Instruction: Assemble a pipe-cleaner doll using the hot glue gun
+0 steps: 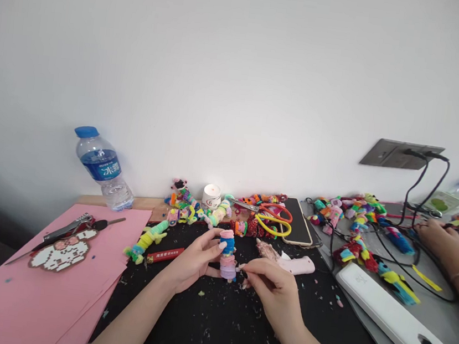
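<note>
My left hand [197, 258] is closed around a pipe-cleaner figure [228, 258], holding it upright above the black mat [193, 329]. The figure is banded in pink, blue and lilac. From the right, my right hand [271, 289] pinches at the figure's lower side. A small pale bit shows at those fingertips, too small to name. Just behind my right hand lies a pale pink glue gun [299, 265], partly hidden. A red printed strip [164, 255] lies left of my left hand, beside a yellow-green pipe-cleaner piece [149, 241].
Pink paper sheets [49, 306] carry keys [103, 224] at left, near a water bottle [106, 171]. Scissors [270, 216], a paper cup [211, 196] and a phone [296, 222] stand or lie along the wall. At right are a white power strip [393, 320], cables and another person's hands [434, 239].
</note>
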`<action>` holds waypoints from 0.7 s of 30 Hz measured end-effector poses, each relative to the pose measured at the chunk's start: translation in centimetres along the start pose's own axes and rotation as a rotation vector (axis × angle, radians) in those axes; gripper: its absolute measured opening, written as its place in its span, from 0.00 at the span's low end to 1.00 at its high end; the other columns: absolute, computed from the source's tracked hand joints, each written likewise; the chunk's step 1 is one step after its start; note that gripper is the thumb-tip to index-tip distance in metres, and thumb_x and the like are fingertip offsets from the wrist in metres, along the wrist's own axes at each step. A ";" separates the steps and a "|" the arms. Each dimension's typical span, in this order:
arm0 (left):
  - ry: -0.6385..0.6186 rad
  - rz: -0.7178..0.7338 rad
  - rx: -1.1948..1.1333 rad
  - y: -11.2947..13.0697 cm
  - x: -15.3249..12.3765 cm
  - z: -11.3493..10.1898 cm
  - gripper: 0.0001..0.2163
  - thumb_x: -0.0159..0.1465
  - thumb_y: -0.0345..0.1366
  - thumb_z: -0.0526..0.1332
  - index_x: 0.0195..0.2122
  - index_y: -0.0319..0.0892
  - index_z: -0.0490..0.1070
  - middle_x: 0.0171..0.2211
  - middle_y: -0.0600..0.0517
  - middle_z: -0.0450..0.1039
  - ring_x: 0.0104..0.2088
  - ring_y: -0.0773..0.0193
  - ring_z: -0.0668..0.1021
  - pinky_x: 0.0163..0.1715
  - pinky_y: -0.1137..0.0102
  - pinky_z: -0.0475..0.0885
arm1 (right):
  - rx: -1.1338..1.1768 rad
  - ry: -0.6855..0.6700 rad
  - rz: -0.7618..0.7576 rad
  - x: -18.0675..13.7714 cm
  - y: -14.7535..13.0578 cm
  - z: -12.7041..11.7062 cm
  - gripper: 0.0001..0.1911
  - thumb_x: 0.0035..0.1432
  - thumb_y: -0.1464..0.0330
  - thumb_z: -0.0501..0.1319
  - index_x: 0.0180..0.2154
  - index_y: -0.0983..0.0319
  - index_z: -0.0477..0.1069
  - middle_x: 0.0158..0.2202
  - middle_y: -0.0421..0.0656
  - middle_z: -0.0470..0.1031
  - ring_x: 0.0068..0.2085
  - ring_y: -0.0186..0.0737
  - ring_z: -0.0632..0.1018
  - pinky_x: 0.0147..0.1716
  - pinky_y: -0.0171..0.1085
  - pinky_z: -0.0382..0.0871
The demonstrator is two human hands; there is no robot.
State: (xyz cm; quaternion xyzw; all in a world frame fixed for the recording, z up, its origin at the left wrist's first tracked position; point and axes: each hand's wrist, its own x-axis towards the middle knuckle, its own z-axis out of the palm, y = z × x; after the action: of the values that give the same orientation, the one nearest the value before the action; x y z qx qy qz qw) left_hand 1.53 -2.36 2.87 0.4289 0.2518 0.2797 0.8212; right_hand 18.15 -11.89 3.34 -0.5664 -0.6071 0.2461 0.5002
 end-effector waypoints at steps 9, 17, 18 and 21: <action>-0.018 -0.011 0.069 -0.1 -0.2 0.5 0.15 0.57 0.40 0.62 0.45 0.49 0.67 0.34 0.52 0.65 0.34 0.62 0.73 0.30 0.63 0.74 | 0.148 0.060 0.066 0.0 0.0 0.4 0.04 0.52 0.73 0.59 0.29 0.60 0.72 0.30 0.42 0.75 0.25 0.36 0.75 0.26 0.35 0.72; -0.024 -0.005 0.101 -0.4 -0.3 0.5 0.18 0.55 0.41 0.63 0.47 0.47 0.67 0.35 0.50 0.66 0.33 0.61 0.73 0.27 0.64 0.75 | 0.071 0.056 0.029 0.1 0.4 0.7 0.04 0.52 0.74 0.58 0.27 0.61 0.70 0.30 0.42 0.74 0.31 0.38 0.75 0.29 0.35 0.69; -0.025 -0.005 0.110 -0.4 -0.3 0.5 0.18 0.55 0.41 0.63 0.47 0.48 0.67 0.36 0.49 0.66 0.33 0.61 0.73 0.27 0.64 0.75 | 0.062 0.054 0.021 0.1 0.4 0.8 0.05 0.52 0.74 0.58 0.27 0.61 0.70 0.30 0.42 0.73 0.32 0.38 0.74 0.29 0.35 0.68; -0.035 -0.004 0.141 -0.5 -0.2 0.5 0.18 0.56 0.41 0.62 0.48 0.48 0.67 0.38 0.48 0.67 0.34 0.61 0.73 0.27 0.63 0.75 | 0.055 0.045 0.011 0.1 0.3 0.9 0.05 0.52 0.74 0.58 0.27 0.61 0.70 0.30 0.42 0.73 0.32 0.38 0.74 0.28 0.34 0.66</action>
State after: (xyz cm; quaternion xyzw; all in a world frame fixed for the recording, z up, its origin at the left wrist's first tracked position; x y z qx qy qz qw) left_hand 1.77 -3.01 2.76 0.4900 0.2574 0.2524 0.7937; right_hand 17.53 -11.45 2.80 -0.5612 -0.5856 0.2526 0.5276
